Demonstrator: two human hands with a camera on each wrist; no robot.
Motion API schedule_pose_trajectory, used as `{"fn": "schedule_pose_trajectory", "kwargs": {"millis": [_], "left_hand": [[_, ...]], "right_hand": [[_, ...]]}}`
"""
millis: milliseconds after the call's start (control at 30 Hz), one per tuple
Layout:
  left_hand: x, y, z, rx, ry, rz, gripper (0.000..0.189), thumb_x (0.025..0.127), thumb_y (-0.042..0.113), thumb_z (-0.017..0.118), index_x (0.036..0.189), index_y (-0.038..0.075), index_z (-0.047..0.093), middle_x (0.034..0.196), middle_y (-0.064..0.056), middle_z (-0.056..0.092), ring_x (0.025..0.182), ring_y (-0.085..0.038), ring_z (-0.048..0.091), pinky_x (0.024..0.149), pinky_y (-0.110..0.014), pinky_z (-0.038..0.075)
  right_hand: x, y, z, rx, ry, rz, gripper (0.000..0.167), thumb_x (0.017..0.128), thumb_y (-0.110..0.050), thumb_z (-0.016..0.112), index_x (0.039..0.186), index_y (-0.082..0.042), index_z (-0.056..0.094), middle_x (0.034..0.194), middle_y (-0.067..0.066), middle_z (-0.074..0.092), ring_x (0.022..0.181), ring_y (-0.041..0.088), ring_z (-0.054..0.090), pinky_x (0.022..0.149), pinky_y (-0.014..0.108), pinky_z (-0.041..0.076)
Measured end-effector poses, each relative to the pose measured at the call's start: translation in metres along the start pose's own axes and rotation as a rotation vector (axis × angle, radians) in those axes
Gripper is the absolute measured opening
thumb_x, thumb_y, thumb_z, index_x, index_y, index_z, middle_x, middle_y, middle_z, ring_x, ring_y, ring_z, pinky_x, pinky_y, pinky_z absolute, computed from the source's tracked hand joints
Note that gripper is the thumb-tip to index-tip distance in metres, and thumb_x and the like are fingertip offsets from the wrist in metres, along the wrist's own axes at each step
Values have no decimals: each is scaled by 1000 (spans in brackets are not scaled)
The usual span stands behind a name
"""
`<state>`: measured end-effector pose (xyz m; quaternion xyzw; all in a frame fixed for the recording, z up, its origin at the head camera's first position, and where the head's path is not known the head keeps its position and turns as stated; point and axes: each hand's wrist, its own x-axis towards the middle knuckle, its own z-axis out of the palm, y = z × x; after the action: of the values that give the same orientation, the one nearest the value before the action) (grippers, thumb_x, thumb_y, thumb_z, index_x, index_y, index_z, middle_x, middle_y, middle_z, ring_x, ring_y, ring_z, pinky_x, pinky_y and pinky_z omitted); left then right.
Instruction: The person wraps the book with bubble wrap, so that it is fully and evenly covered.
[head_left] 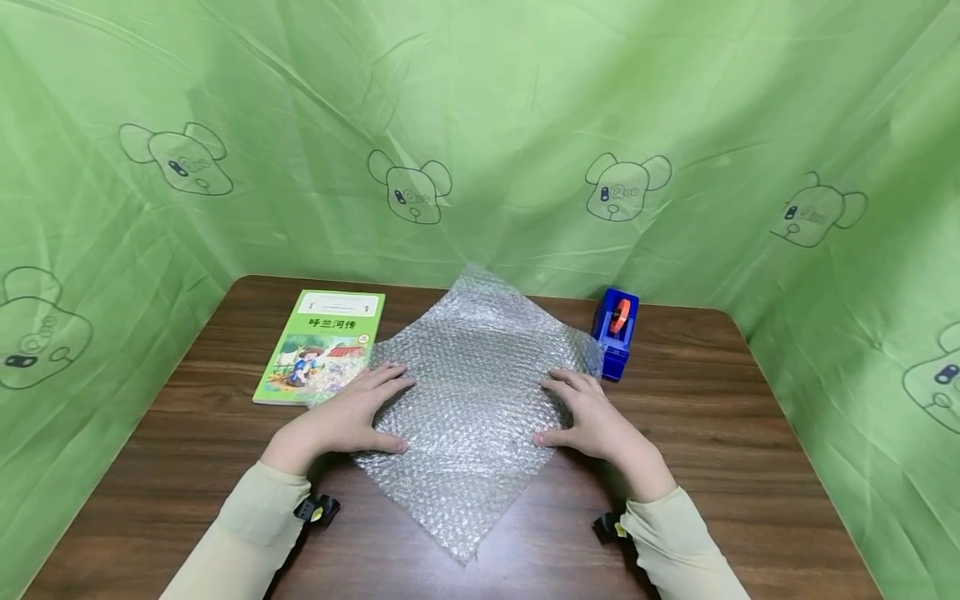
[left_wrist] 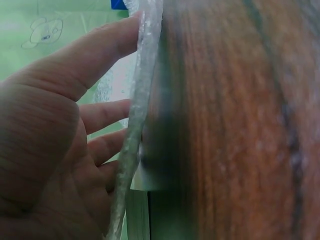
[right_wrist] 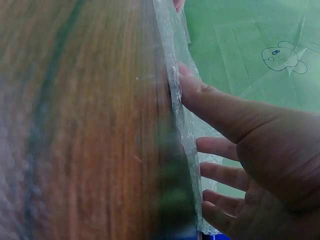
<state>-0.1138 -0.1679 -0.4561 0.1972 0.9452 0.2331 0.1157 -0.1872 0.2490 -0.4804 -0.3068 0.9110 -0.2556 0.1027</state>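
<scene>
A sheet of clear bubble wrap (head_left: 472, 400) lies on the table, turned so that one corner points toward the person. On its left part rests my left hand (head_left: 365, 408), fingers spread and fairly straight. My right hand (head_left: 588, 412) touches the right part in the same way, thumb apart from the fingers. Both wrist views show the fingertips against the edge-on bubble wrap (left_wrist: 137, 100), (right_wrist: 186, 120). The sheet's left corner overlaps a green picture-covered book (head_left: 322, 346). Its right corner reaches a blue tape dispenser (head_left: 617, 333) holding an orange roll.
The dark wooden table (head_left: 720, 433) has its far edge against a green curtain (head_left: 517, 100) printed with bear-like outlines. The curtain also hangs along the left and right sides. Book and dispenser stand toward the back, on either side of the sheet.
</scene>
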Motion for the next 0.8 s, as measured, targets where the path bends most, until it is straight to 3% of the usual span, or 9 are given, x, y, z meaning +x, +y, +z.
{"fn": "schedule_pose_trajectory", "kwargs": {"millis": [233, 400, 600, 733, 800], "left_hand": [[-1, -5, -2, -10, 20, 13, 90, 93, 45, 87, 163, 3, 49, 173, -25, 35, 160, -53, 26, 128, -71, 21], [-4, -13, -13, -16, 103, 30, 77, 99, 38, 81, 159, -1, 53, 167, -27, 45, 155, -50, 40, 125, -67, 32], [-2, -20, -40, 17, 280, -1, 69, 101, 28, 80, 157, -1, 53, 156, -25, 58, 138, -48, 59, 117, -67, 45], [-3, -29, -66, 91, 368, -81, 69, 102, 25, 78, 160, -1, 49, 156, -28, 56, 136, -52, 58, 116, -70, 44], [-5, -37, -78, 135, 402, -126, 71, 103, 25, 76, 161, -3, 47, 157, -31, 54, 142, -55, 51, 119, -73, 37]], "right_hand": [[1, -2, 1, 13, -13, 17, 96, 86, -46, 94, 161, -4, 53, 169, 25, 41, 157, 57, 28, 124, 78, 23], [3, -5, 1, 22, -14, 19, 96, 85, -44, 94, 161, -3, 52, 170, 25, 40, 157, 57, 27, 124, 78, 23], [3, -4, 2, 14, -14, 27, 96, 85, -43, 95, 160, -2, 53, 168, 26, 41, 156, 57, 28, 126, 78, 17], [1, -2, 3, 21, -24, 45, 96, 85, -44, 95, 161, -3, 52, 170, 25, 39, 157, 57, 26, 126, 78, 15], [1, -3, 3, 25, -26, 46, 97, 85, -45, 94, 162, -4, 51, 170, 25, 38, 158, 57, 26, 125, 79, 16]]}}
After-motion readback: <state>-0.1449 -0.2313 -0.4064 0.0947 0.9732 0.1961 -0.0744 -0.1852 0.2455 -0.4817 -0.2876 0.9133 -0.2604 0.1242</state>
